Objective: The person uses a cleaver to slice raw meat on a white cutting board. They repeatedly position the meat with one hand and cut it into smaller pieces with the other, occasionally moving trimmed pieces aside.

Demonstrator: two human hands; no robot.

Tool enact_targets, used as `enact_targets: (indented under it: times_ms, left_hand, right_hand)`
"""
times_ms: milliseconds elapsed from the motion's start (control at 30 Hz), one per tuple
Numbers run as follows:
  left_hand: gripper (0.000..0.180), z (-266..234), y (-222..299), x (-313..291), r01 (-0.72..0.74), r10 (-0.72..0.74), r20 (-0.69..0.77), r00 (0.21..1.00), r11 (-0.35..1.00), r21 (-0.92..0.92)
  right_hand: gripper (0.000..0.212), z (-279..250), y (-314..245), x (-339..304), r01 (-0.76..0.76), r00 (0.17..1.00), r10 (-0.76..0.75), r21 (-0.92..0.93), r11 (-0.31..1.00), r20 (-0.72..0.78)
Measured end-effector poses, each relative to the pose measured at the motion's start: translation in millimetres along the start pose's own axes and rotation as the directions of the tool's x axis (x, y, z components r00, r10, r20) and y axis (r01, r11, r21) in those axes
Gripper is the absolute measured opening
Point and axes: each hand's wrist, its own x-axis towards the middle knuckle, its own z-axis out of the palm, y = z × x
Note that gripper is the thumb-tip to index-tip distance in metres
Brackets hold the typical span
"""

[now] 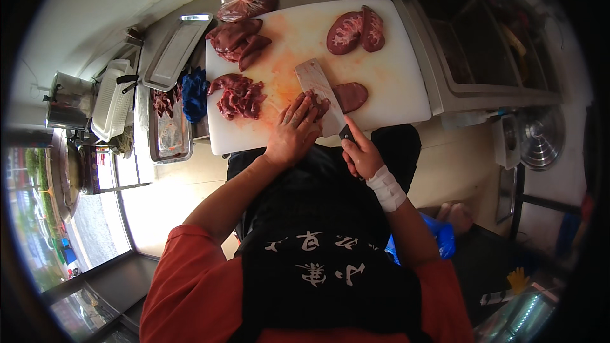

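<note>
My right hand (362, 154) grips the dark handle of a cleaver (316, 80), its broad blade standing across the white cutting board (397, 82). A white wrap covers that wrist. The fingers of my left hand (295, 124) press on dark red sliced liver (323, 105) at the blade's left side, the tips partly hidden. Just right of the blade lies a smooth piece of liver (351, 96). Left on the board are a pile of small cut slices (240, 98) and, farther off, larger pieces (238, 41). Two pale-marbled pieces (346, 33) rest at the far right.
Beyond the board's far left corner sits bagged meat (249, 1). Metal trays (175, 54) stand at the left, with a blue cloth-like bundle (195, 94) and a white basket (113, 101). A metal sink (464, 86) adjoins on the right. A blue bag (445, 235) lies lower right.
</note>
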Motion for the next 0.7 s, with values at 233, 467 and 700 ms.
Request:
enact_targets:
  times_ms: [233,467,700]
  left_hand:
    - [0.060,-3,1,0,-0.035,0.033,0.016,0.999,0.995,0.096]
    - [0.056,3,0,0,-0.003,0.005,-0.029,1.000,0.997,0.072]
    - [0.056,3,1,-3,0.004,-0.006,0.010,1.000,0.989,0.148]
  right_hand:
    - [0.067,-4,11,-44,-0.020,0.999,0.022,-0.049,0.999,0.030]
    - [0.067,7,7,-5,0.009,0.999,-0.010,0.009,1.000,0.050]
    - [0.067,5,11,-47,-0.029,0.998,0.032,-0.062,0.998,0.059]
